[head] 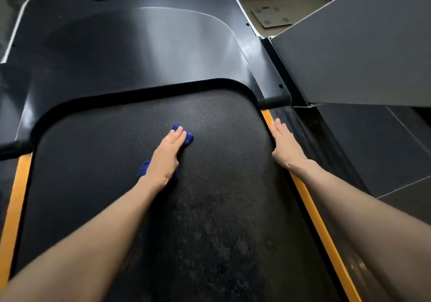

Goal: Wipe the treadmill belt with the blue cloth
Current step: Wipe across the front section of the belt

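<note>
Looks down along two bare forearms onto a black, finely dotted treadmill belt (pixel 93 161).

Shows the left hand (pixel 166 154) laid palm-down on the belt, fingers straight and close together, pressing a crumpled blue cloth (pixel 189 137) flat against the surface rather than clutching it.

Reveals the cloth only in part: one dark blue fold poking out past the fingertips, another beside the wrist on the little-finger side, a sliver at the thumb-side edge, the rest hidden under the palm.

Places the right hand (pixel 285 145) well apart to the right of the cloth, open and flat, fingers straight and together, holding nothing, resting along the right edge of the belt and on the orange strip (pixel 312 210) bordering it.

Ahead of the left fingertips, the rounded front end of the belt, tucked under a glossy black motor cover (pixel 140 52).

Far to the left of the pressing hand, a second orange strip (pixel 16 196) along the belt's other edge.

Back from the left wrist, toward the viewer, a darker mottled patch (pixel 205 220) on the belt.

Just right of the resting hand, a dark side rail (pixel 326 161), then a slanted grey panel (pixel 361 52); beyond that, on a pale floor, a flat grey plate (pixel 271 17) with round marks, too small to identify
</note>
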